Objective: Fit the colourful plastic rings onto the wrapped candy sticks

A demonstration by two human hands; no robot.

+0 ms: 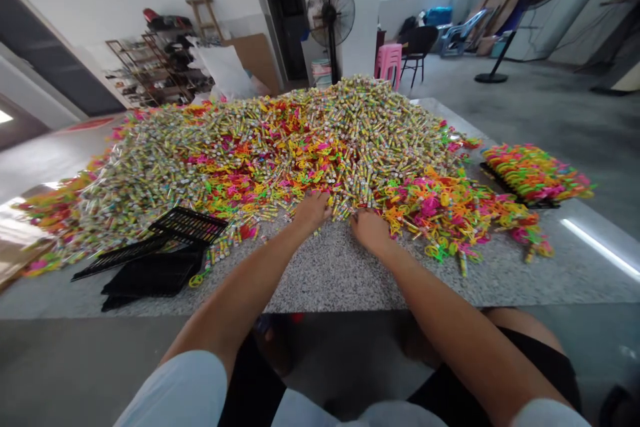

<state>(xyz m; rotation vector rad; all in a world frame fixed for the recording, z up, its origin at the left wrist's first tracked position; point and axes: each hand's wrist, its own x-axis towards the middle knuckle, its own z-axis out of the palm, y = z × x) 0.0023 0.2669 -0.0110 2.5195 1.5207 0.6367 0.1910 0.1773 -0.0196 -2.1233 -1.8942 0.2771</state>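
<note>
A large heap of small clear tubes with yellow-green labels [370, 120] covers the granite-topped table [330, 273]. Bright plastic pieces with loop shapes [430, 203] in pink, orange, yellow and green are mixed in. My left hand [313, 211] is at the heap's front edge, fingers curled, with a bit of yellow by the fingertips. Just right of it, my right hand [371, 229] touches the edge of the tubes, its fingers bent inward and partly hidden. What either hand holds is too small to make out.
Black slotted trays [155, 270] lie stacked askew at the left front. On the right, another black tray [543, 204] is filled with rows of the colourful pieces. Beyond the table stand a floor fan [330, 13], pink stools [389, 59] and a shelf rack [150, 67].
</note>
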